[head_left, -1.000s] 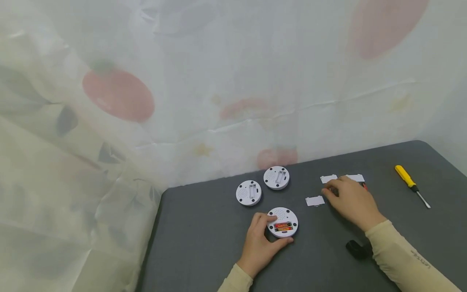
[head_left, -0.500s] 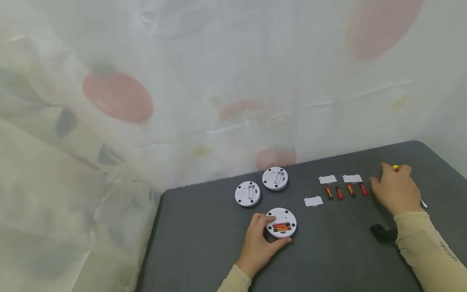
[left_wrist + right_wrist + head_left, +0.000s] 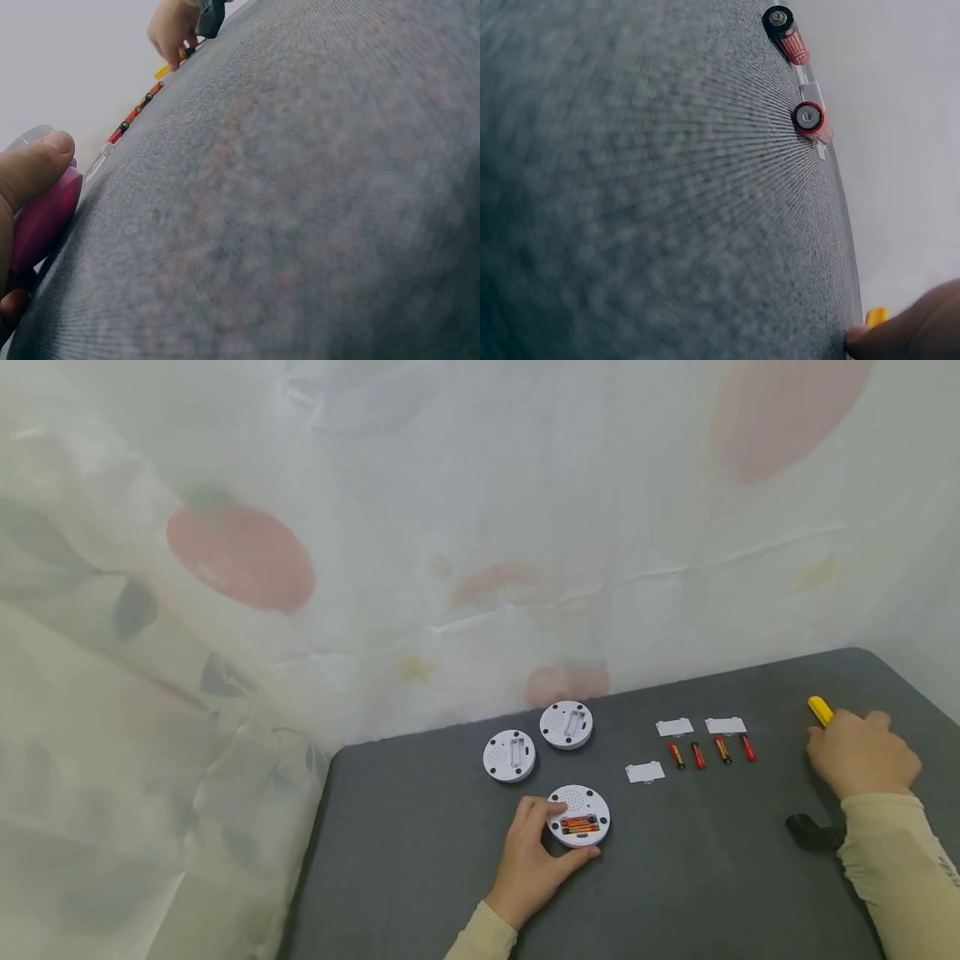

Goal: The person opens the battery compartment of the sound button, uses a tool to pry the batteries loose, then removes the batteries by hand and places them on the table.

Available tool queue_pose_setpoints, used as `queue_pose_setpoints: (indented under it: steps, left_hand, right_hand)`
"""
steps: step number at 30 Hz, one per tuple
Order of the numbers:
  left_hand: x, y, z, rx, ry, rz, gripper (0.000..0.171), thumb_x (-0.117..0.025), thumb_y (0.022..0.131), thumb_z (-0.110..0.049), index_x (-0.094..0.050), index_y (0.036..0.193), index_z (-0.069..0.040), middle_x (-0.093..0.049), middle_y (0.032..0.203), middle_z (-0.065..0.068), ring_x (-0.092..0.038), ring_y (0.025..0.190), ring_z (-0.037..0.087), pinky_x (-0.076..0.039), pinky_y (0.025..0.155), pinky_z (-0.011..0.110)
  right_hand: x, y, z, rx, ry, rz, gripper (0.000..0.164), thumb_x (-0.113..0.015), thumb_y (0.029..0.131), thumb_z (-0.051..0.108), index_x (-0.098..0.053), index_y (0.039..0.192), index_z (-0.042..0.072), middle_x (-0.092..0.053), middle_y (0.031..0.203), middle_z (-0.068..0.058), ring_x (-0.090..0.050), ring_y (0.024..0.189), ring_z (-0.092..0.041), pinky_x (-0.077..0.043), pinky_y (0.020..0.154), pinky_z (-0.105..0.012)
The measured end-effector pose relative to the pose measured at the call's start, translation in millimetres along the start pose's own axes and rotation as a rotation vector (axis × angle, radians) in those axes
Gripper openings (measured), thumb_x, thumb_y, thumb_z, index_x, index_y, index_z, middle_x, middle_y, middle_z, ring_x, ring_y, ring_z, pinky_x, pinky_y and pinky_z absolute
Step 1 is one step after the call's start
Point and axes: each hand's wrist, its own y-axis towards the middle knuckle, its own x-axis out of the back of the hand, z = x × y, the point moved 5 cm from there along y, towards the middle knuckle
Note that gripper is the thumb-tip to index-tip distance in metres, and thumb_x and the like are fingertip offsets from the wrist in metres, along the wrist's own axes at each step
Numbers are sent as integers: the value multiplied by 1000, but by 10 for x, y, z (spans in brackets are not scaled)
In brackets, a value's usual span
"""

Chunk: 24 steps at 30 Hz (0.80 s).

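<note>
My left hand [image 3: 536, 868] holds a round white battery-powered device [image 3: 576, 802] on the table, thumb at its near edge and a finger on its top. Two red-and-black batteries [image 3: 580, 825] sit in its open compartment. From the left wrist, the device's side shows as pink [image 3: 49, 217] beside the thumb. Over at the right, my right hand [image 3: 866, 753] pinches a screwdriver [image 3: 821, 710] low on the table; its yellow handle end sticks out past the fingers. The screwdriver's shaft is hidden under the hand in the head view.
Two more round devices [image 3: 509, 756] with bare battery slots lie behind the left hand. Three white covers [image 3: 645, 773] and several loose batteries [image 3: 698, 756] lie between the hands on the dark grey table [image 3: 420, 860]. A printed curtain [image 3: 420, 527] hangs behind the table.
My right hand has moved right, away from the batteries and covers, to the screwdriver, most recently sliding from its handle toward the shaft. The left hand and its device have stayed in place.
</note>
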Motion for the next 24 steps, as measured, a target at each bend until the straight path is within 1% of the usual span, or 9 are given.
queue_pose_setpoints:
  steps: [2,5,9,12,15,18,20,22,24]
  left_hand:
    - [3,5,-5,-3,1,0,65,-103,76,-41,-69,128,-22,-59,123,-8,-63,115,9,-55,102,33]
    - [3,7,-8,1,7,4,65,-102,76,-42,-69,128,-23,-59,123,-9,-63,115,9,-55,102,33]
    - [6,8,-9,23,4,14,65,-102,75,-42,-69,128,-24,-59,123,-9,-63,115,9,-55,102,33]
    - [3,8,-9,29,4,21,65,-102,76,-43,-69,129,-24,-58,123,-9,-63,116,9,-55,103,33]
    - [4,7,-14,25,8,21,65,-102,76,-43,-69,128,-24,-58,123,-9,-63,116,9,-55,102,33]
    - [8,5,-21,22,11,19,65,-102,76,-42,-69,128,-23,-58,123,-9,-63,115,9,-55,102,33]
    - [11,5,-25,29,12,22,65,-102,76,-43,-69,128,-23,-58,123,-9,-63,116,9,-54,103,33]
    - [12,6,-27,37,11,25,65,-102,76,-43,-69,128,-24,-58,124,-9,-62,116,9,-54,103,33]
    - [12,7,-28,43,12,29,65,-102,76,-44,-69,129,-24,-58,124,-10,-62,117,9,-54,104,33]
  right_hand:
    - [-7,6,-13,-3,-8,8,43,-52,110,15,-48,121,-26,-42,102,-43,-59,78,-60,-53,67,-70]
    - [-15,15,-27,-2,-14,14,39,-51,110,13,-47,130,-20,-46,105,-43,-60,85,-61,-52,71,-71]
    - [-21,24,-25,-4,-11,22,42,-54,108,12,-46,140,-14,-51,112,-42,-61,91,-59,-52,75,-71]
    - [-17,26,-19,4,11,15,45,-56,108,14,-46,143,-13,-55,115,-43,-62,91,-58,-52,73,-68]
    - [-2,25,0,31,82,-2,49,-56,111,18,-46,144,-16,-55,120,-45,-62,90,-57,-50,69,-66]
    - [32,24,28,70,191,-27,56,-53,114,24,-43,144,-22,-56,117,-45,-62,83,-52,-50,63,-59]
    - [69,26,55,103,256,-43,60,-52,115,29,-43,140,-25,-58,113,-43,-63,79,-48,-50,59,-54]
    - [111,16,89,144,312,-54,65,-51,116,34,-43,136,-27,-60,110,-40,-64,77,-44,-51,56,-48]
    - [151,-3,136,188,367,-58,66,-51,116,37,-43,136,-26,-62,113,-40,-67,79,-41,-52,56,-43]
